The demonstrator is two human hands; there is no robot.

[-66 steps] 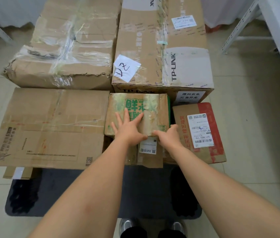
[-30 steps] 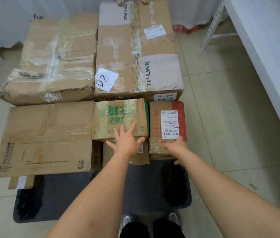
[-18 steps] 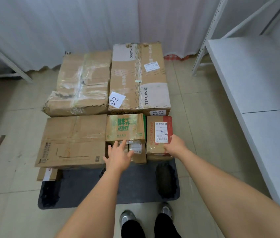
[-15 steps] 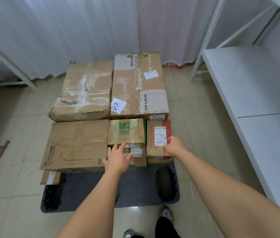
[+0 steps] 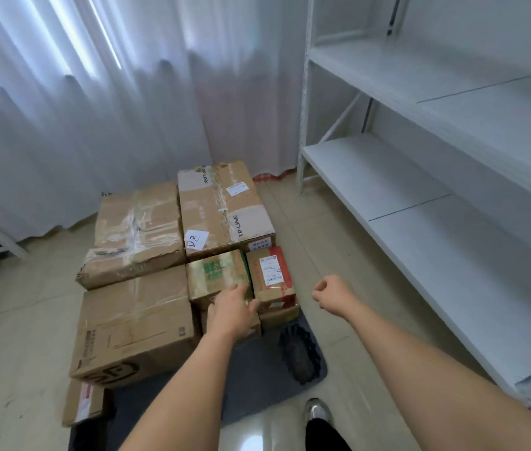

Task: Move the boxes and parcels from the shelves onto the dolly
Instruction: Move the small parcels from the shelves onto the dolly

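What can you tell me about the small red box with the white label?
The red box is small taped cardboard with a white barcode label on top. It lies flat atop another carton at the stack's near right corner, beside the green-printed box, in front of the TP-LINK box. Neither hand touches it.

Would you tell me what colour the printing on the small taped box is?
Green, on the small taped box, seen in the head view.
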